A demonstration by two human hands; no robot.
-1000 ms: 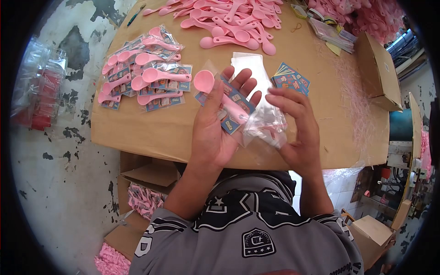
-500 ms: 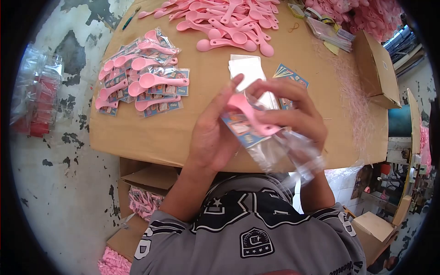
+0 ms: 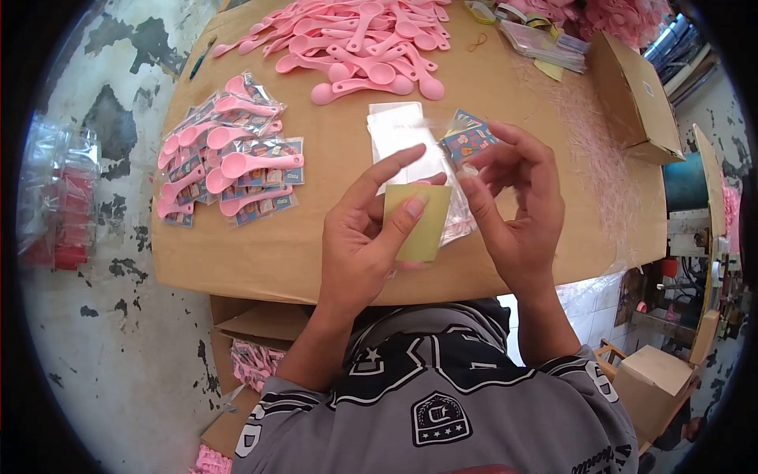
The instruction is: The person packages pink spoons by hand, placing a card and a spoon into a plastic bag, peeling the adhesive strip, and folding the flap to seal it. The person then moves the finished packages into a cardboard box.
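Observation:
My left hand (image 3: 359, 237) is closed on a bagged measuring spoon, with the plain yellowish back of its card (image 3: 418, 229) facing up and my thumb pressed on it. A bit of pink spoon shows above the card; most of it is hidden behind. My right hand (image 3: 521, 205) is held just to the right, thumb and a finger close together at a blurred piece of clear plastic film (image 3: 450, 130). Beneath the hands lie a white stack (image 3: 395, 130) and clear plastic bags (image 3: 458, 225). Printed cards (image 3: 466, 142) lie behind the right fingers.
Bagged spoons with cards (image 3: 229, 158) are piled at left, loose pink spoons (image 3: 363, 47) at the back. A pen (image 3: 203, 57) lies back left. Thin plastic strands (image 3: 596, 142) and a cardboard box (image 3: 632, 95) are on the right of the table (image 3: 237, 261).
The bagged spoon has been turned over, from spoon side to plain card back, and sits in my left hand. My right hand has come off the spoon and moved to the right.

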